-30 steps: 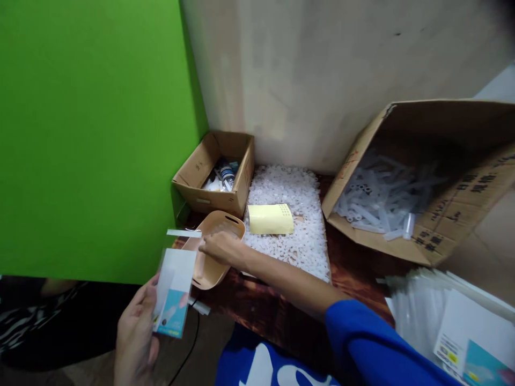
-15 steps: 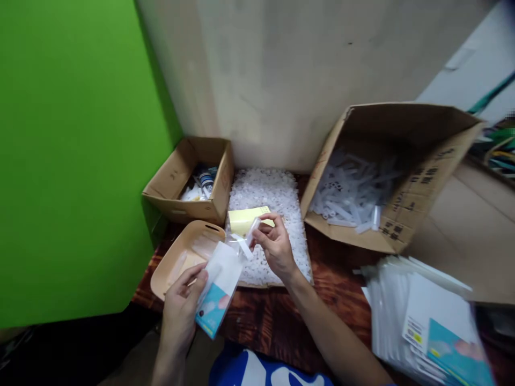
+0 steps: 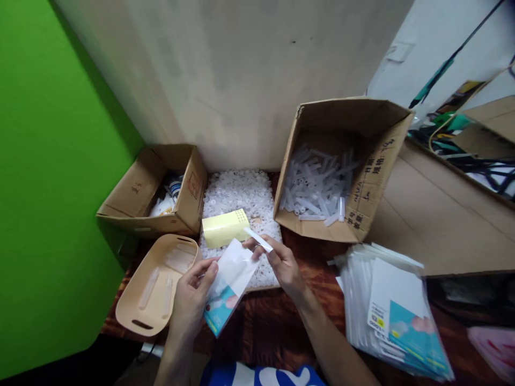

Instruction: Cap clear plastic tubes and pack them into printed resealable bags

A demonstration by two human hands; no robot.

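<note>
My left hand (image 3: 192, 292) pinches the side of a clear plastic packet (image 3: 231, 276) with a white and teal printed card inside. The packet is tilted, its upper end towards the right. At that end my right hand (image 3: 285, 268) is closed on the packet's flap, where a white strip (image 3: 258, 239) sticks out above the fingers. Whether a tube is also between these fingers I cannot make out. Behind the hands a yellow sheet (image 3: 223, 228) lies on a shallow box of small translucent pieces (image 3: 241, 187). Left of my left hand, a tan basket (image 3: 126, 300) holds several translucent tubes (image 3: 148, 289).
At the back left is a cardboard box (image 3: 132, 198) with mixed items. A larger box (image 3: 386, 171) of translucent tubes (image 3: 317, 187) leans open at the right. Nearer on the right lies a stack of packets (image 3: 382, 311) on the dark wooden table (image 3: 277, 321). A green panel (image 3: 48, 187) bounds the left.
My right hand has gone from holding a small translucent tube by the packet's mouth to gripping the flap; the tube no longer shows there. The view has shifted to the right.
</note>
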